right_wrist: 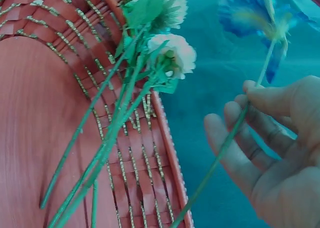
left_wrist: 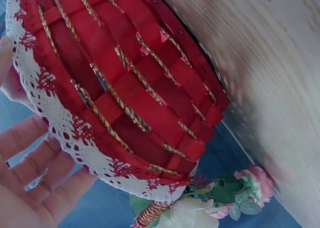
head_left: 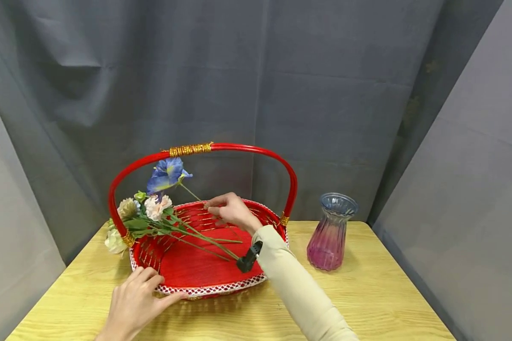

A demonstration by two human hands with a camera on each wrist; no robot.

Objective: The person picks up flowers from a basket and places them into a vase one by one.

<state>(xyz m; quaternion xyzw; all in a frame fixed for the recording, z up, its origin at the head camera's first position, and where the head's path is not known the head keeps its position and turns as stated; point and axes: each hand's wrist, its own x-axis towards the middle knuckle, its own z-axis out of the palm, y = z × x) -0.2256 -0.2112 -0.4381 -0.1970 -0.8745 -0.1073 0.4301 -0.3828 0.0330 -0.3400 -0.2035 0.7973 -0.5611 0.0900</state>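
A red woven basket (head_left: 205,289) with white lace trim and a tall red handle stands on the table. My left hand (head_left: 134,298) holds its front left rim, the fingertips reaching over the lace (left_wrist: 47,95). Above the back rim, my right hand (head_left: 232,210) pinches the green stem of a blue artificial iris (head_left: 166,175) between thumb and fingers. The bloom tilts up to the left, beneath the handle arch; the stem (right_wrist: 215,163) runs down across the basket's rim. Several pale artificial flowers (head_left: 155,208) lean on the left rim, their stems lying inside.
A ribbed glass vase (head_left: 327,241), blue at the top and pink below, stands upright right of the basket. The basket's handle (head_left: 292,184) arches over the right hand's work. Grey cloth (head_left: 324,94) hangs behind the wooden table (head_left: 367,293).
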